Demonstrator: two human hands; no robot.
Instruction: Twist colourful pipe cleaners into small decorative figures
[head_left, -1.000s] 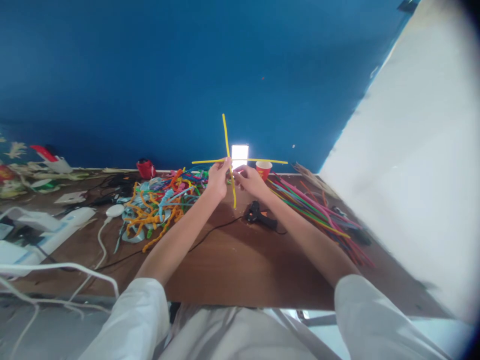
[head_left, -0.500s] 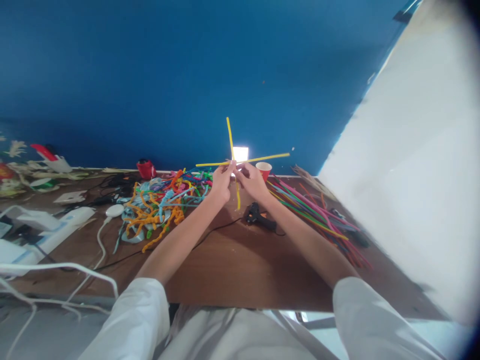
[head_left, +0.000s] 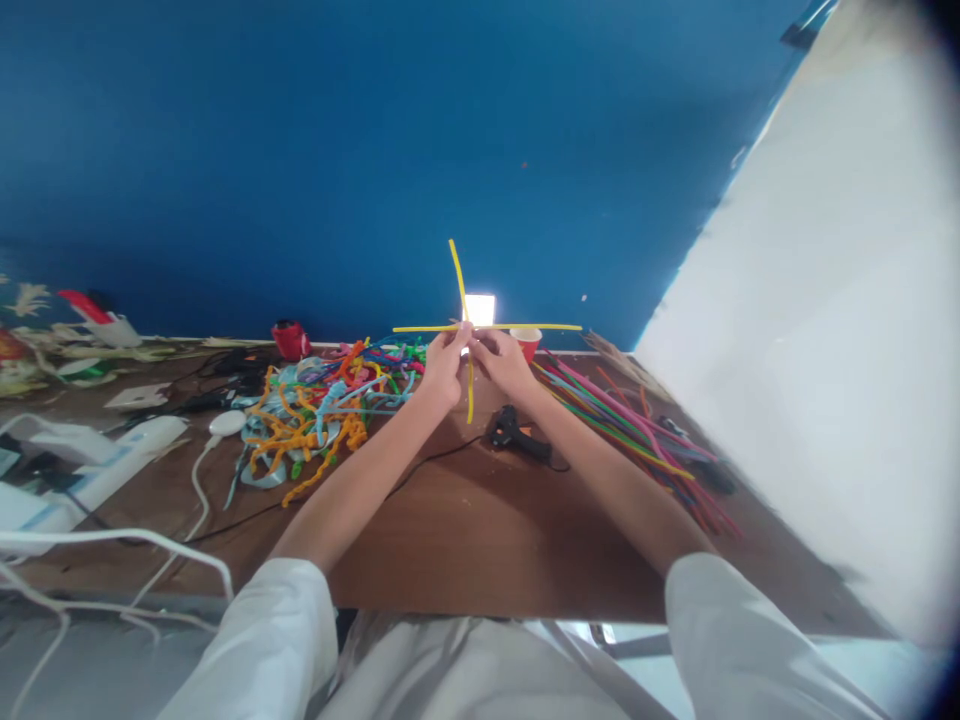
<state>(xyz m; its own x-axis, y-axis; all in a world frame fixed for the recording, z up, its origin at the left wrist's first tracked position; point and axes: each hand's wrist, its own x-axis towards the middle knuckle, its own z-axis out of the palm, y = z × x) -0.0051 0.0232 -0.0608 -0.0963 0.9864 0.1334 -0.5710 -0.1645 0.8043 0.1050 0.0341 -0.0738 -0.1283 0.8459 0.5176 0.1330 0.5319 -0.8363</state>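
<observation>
Two yellow pipe cleaners point(head_left: 540, 327) cross one another in front of me, raised above the table. One lies level from left to right, and the other runs up and down with its upper end bent a little to the left. My left hand point(head_left: 446, 365) pinches them at the crossing with thumb and fingers. Close beside it, my right hand point(head_left: 501, 360) is closed at the same spot, its fingertips on the pipe cleaners. The crossing itself is mostly covered by my fingers. A black glue gun point(head_left: 519, 435) rests on the table below my hands.
Tangled coloured pipe cleaners point(head_left: 322, 420) are heaped on the left, straight ones point(head_left: 637, 430) on the right. A paper cup point(head_left: 526, 342) and a bright lamp point(head_left: 480, 310) stand by the blue wall. Far left are a white power strip point(head_left: 112, 470) and cables.
The right arm of the yellow cross has dropped from a slight upward slant to level. The lower end of the upright pipe cleaner has swung slightly left. Both hands stay almost in place.
</observation>
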